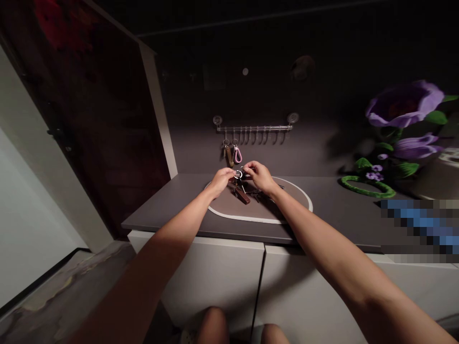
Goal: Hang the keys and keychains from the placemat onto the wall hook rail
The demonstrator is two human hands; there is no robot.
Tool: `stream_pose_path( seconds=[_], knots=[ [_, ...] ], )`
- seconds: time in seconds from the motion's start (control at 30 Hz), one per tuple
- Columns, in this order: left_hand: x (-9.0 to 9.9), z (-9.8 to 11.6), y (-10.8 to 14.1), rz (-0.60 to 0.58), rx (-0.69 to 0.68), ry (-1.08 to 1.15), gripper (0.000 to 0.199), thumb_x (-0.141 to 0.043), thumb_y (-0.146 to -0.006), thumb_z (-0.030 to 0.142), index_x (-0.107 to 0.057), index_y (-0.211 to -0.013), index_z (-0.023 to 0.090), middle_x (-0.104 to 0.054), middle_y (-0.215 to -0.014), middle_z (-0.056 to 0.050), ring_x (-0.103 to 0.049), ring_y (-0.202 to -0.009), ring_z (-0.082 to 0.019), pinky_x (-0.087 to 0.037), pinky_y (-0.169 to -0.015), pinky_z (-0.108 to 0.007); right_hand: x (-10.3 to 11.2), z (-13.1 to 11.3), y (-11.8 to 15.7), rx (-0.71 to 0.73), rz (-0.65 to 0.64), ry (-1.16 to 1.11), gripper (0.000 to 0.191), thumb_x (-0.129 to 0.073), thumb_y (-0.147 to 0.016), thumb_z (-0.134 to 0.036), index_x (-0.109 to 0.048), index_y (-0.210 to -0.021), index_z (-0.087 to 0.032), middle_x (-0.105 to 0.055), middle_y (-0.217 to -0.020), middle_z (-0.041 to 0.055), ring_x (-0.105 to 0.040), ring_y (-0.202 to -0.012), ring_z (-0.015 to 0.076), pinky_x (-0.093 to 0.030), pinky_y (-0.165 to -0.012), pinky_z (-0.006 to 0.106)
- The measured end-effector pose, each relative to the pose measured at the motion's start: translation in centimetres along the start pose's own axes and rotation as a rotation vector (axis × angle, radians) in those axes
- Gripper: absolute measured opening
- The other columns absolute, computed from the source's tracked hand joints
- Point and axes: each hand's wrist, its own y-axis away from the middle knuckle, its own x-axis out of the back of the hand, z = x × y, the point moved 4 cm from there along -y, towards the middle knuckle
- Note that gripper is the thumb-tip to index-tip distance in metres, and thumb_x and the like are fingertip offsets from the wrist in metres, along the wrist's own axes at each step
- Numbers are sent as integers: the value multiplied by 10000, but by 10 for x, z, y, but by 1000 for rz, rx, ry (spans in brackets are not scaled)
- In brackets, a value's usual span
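Both hands at centre, over the counter. My left hand [222,182] and my right hand [258,176] meet above the mat, thumbs and fingers closed in a pinch on a small, shiny silver split key ring [238,175]. My fingers hide part of the ring, so I cannot tell exactly where each hand bears on it. Directly below my hands, a dark bunch of metal keys [255,194] and a brown leather key fob [242,195] lie on an oval taupe mat with a white border [258,220]. The mat rests on a dark grey countertop [161,209], above white cabinet doors [215,277].

Farther up the wall, a chrome hook rail [254,128] is fixed by two round suction cups. Below it hang a narrow tan key fob [229,156] and a pink carabiner loop [237,155], both above and just left of my hands. To the right stand large artificial purple flowers with green leaves [403,104], with a green ring-shaped stem [366,189] lying on the counter. A dark wooden door panel [89,143] closes the left side of the view. Nothing lies between my hands and the mat.
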Motion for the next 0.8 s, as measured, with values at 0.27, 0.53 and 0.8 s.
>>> stream_pose_path(
  seconds=[0.27, 0.53, 0.8],
  knots=[
    [10, 4, -2, 104, 40, 179, 151, -566, -693, 293, -551, -693, 142, -596, -702, -12, -535, -641, -98, -414, -641, -236, 2, -20, 6, 280, 20, 379, 154, -505, -786, -301, -575, -800, -165, -586, -807, 48, -525, -766, 145, -425, -731, 282],
    [11, 4, -2, 140, 19, 243, 87, -560, -723, 231, -523, -717, 152, -569, -717, 10, -501, -611, -58, -396, -593, -186, -4, -33, 14, 337, -104, 406, 201, -530, -787, -323, -641, -786, -156, -628, -844, 64, -551, -807, 148, -402, -758, 265],
    [5, 4, -2, 92, -13, 232, 199, -623, -695, 321, -546, -778, 157, -558, -724, 19, -486, -610, -55, -404, -599, -192, -6, -13, 5, 128, -15, 98, 307, -547, -739, -434, -590, -862, -156, -624, -764, 14, -559, -692, 121, -432, -680, 249]
  ],
)
